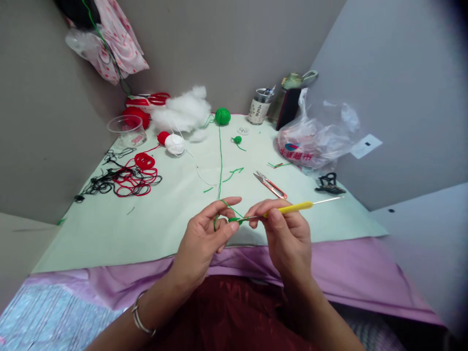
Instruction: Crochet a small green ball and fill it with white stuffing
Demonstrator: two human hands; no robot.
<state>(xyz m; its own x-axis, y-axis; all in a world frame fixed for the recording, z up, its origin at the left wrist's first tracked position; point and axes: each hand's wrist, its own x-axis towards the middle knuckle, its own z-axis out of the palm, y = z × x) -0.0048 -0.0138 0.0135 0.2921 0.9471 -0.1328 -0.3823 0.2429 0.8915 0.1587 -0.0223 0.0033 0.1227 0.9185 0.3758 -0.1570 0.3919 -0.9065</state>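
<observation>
My left hand (210,229) pinches a small piece of green crochet work (234,221) between thumb and fingers. Green yarn (220,161) runs from the green yarn ball (223,116) at the back down to this hand and loops around its fingers. In my right hand (287,229) is a crochet hook (292,208) with a yellow handle, its fingers closed around the grip. One thin metal end of the hook meets the green work; the other points to the right. The exact stitch is partly hidden by my fingertips.
Thread snips (270,185) lie beyond my right hand. Tangled black yarn (106,179) and red yarn (137,183) spread at left, near a clear plastic cup (127,130). White stuffing (185,109), a pen holder (259,106) and a plastic bag (314,139) stand along the back and right.
</observation>
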